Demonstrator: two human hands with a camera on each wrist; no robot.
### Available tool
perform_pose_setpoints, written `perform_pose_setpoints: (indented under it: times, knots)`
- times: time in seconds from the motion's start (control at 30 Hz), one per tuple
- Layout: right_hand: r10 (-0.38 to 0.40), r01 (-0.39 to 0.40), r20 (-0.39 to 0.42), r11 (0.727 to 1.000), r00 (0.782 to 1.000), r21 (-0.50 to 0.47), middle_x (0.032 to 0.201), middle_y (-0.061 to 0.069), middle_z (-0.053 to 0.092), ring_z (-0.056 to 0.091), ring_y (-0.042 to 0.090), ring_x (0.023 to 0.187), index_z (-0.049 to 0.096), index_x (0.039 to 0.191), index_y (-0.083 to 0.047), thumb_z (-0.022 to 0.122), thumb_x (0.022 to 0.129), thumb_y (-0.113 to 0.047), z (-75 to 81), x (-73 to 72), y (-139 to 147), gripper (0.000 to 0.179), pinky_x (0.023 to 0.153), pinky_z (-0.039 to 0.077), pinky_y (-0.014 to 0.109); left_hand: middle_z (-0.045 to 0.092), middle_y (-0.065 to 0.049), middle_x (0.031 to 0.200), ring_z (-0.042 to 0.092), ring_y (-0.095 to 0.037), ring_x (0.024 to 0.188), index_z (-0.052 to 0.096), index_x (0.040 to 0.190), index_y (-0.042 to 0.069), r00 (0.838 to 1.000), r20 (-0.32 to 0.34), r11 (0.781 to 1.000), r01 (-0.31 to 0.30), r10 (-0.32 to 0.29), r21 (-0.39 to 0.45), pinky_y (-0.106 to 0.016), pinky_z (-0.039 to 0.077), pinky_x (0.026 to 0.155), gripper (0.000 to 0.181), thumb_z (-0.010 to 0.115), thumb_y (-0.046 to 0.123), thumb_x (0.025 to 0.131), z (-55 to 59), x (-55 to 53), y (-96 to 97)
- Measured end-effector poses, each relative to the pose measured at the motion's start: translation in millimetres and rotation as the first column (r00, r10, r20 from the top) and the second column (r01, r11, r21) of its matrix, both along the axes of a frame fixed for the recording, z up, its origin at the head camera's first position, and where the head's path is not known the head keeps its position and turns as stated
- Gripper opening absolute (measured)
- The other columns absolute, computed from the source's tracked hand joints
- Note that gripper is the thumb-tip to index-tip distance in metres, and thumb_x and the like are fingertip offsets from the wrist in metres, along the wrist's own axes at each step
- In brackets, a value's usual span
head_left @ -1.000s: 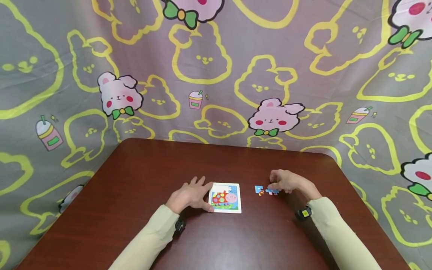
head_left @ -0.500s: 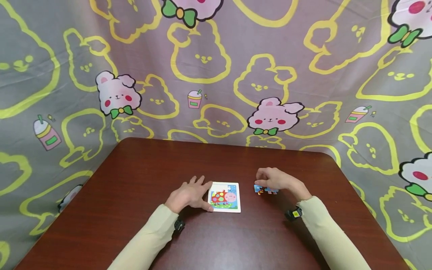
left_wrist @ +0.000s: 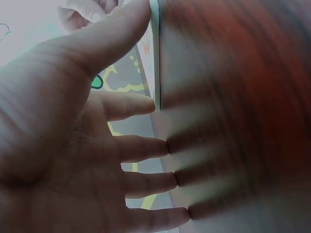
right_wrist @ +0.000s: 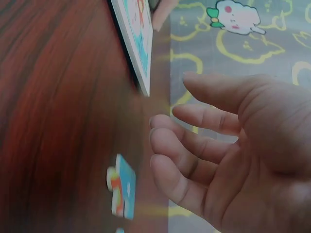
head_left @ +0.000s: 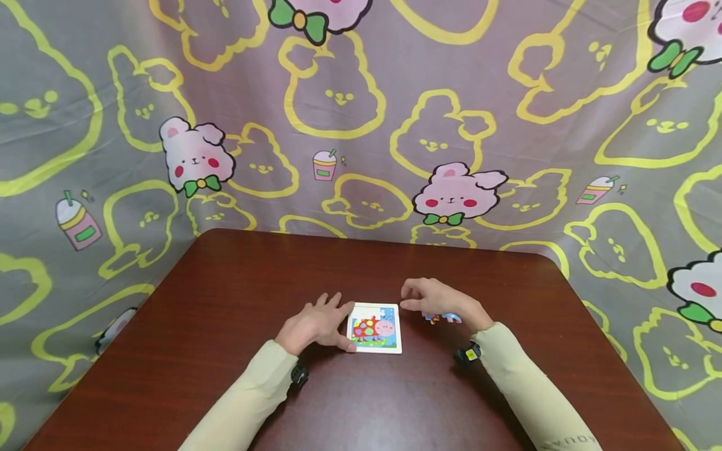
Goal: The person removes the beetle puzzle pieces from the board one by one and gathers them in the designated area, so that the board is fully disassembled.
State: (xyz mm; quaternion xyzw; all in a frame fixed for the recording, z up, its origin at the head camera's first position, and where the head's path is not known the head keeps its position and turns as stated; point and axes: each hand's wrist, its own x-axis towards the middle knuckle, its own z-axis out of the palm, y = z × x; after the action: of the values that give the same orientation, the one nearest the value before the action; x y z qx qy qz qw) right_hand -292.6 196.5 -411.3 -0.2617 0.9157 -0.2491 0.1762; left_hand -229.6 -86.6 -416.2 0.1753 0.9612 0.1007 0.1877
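Observation:
A small jigsaw puzzle tray (head_left: 398,340) with a white rim lies flat mid-table, showing a red spotted ladybug picture and a blank white upper-left part. My left hand (head_left: 318,326) has its fingers spread, thumb and index finger at the tray's left edge. Just right of the tray hovers my right hand (head_left: 437,297), fingers loosely bent and nothing between thumb and fingertips in the right wrist view. Under it lie loose blue puzzle pieces (head_left: 451,318), partly covered by the hand. One puzzle piece (right_wrist: 127,189) with orange and yellow shows below the fingers in the right wrist view.
The dark reddish-brown table (head_left: 237,282) extends around the tray. Its far edge meets a grey curtain (head_left: 361,81) printed with rabbits and yellow outlines. Black bands with small devices (head_left: 468,354) sit at both wrists, below cream sleeves.
My right hand has moved left from over the loose pieces to near the tray's upper right corner. The left hand stays at the tray's left edge.

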Motion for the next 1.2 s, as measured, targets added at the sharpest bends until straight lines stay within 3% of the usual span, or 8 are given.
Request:
perform_pose_setpoints:
  times: [0.43,0.87,1.2]
  knots:
    - [0.012,-0.013,0.032,0.999,0.999,0.029,0.082,-0.001,0.066,0.059,0.017,0.060,0.064,0.108,-0.015,0.070,0.092,-0.025,-4.3,2.4,-22.8,0.021,0.055,0.050,0.029,0.023,-0.018,0.162,0.019,-0.045,0.148,0.034,0.154,0.019,1.000,-0.006,1.000,0.012,-0.012,0.010,-0.063,0.025,0.114,0.095,0.076,0.056,0.078,-0.3,-2.6,1.4]
    - [0.044,-0.043,-0.012,0.995,0.999,0.090,0.073,-0.003,0.063,0.054,0.011,0.057,0.070,0.109,-0.015,0.069,0.091,-0.017,-5.3,6.6,-32.4,0.018,0.052,0.042,0.025,0.022,-0.017,0.163,0.017,-0.044,0.149,0.032,0.154,0.020,1.000,0.008,1.000,-0.004,0.003,0.023,-0.064,0.024,0.114,0.097,0.076,0.058,0.077,-0.9,-3.0,-0.4]
    - [0.005,-0.004,-0.017,0.994,1.000,0.106,0.077,-0.002,0.064,0.055,0.011,0.059,0.070,0.109,-0.009,0.075,0.087,-0.018,-5.6,15.5,-40.7,0.024,0.052,0.042,0.024,0.022,-0.017,0.162,0.017,-0.045,0.149,0.032,0.154,0.020,1.000,0.013,1.000,0.000,0.000,0.022,-0.064,0.024,0.114,0.096,0.075,0.058,0.077,0.0,-1.8,-0.8]
